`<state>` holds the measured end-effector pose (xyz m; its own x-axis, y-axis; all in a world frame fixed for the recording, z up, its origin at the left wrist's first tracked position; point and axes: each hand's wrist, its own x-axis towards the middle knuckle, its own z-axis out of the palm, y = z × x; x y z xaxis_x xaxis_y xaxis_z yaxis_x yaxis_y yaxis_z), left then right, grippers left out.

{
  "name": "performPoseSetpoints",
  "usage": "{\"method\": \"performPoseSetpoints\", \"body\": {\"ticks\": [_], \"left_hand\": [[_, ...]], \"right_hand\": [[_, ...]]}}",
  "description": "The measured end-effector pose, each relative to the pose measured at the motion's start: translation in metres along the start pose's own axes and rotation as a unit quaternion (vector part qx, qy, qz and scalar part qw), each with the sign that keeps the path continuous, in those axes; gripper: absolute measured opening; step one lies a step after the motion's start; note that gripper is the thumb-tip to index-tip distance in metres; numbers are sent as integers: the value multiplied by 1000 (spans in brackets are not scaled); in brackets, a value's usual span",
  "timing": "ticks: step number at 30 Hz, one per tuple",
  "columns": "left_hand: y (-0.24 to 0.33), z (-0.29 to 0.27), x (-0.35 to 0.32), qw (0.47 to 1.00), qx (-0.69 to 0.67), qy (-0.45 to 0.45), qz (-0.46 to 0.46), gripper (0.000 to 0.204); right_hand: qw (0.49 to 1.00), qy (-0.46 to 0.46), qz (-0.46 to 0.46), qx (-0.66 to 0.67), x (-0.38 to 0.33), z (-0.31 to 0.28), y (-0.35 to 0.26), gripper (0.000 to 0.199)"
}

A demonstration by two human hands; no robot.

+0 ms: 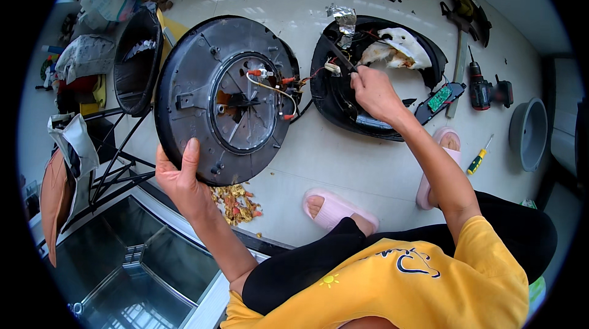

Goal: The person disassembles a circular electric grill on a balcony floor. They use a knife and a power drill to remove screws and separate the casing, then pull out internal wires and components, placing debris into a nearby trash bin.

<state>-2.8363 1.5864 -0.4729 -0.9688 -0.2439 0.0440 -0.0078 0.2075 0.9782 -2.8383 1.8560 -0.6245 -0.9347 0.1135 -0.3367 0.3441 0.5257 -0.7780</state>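
Pale floor tiles fill the head view, littered with black fragments at 12 o'clock and orange-yellow debris (235, 202) at 6 o'clock. Left hand (181, 180), at 8 o'clock, is clamped on the lower rim of a round black appliance base (196, 65), held tilted on edge, wires exposed at its centre. Right hand (375, 93), just right of centre, is closed around a thin dark tool (338, 54) reaching into a second black housing (334, 99) lying on the floor. A cordless drill (485, 90) and screwdriver (480, 158) lie at 3 o'clock.
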Motion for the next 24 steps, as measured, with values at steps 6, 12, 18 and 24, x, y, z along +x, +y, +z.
{"method": "performPoseSetpoints", "body": {"ticks": [6,12,18,24], "left_hand": [[-6,-10,-36,997,68,10,41,29],[-1,-5,-37,999,44,27,18,33],[-1,11,-26,999,18,26,11,31],[-16,-7,2,996,-54,65,-19,25]], "right_hand": [[999,3,-27,31,-53,31,-12,22],[998,-67,15,-5,-70,69,16,17],[995,-84,-43,-35,-16,80,-14,16],[997,-59,-19,-54,-48,71,-16,14]]}}
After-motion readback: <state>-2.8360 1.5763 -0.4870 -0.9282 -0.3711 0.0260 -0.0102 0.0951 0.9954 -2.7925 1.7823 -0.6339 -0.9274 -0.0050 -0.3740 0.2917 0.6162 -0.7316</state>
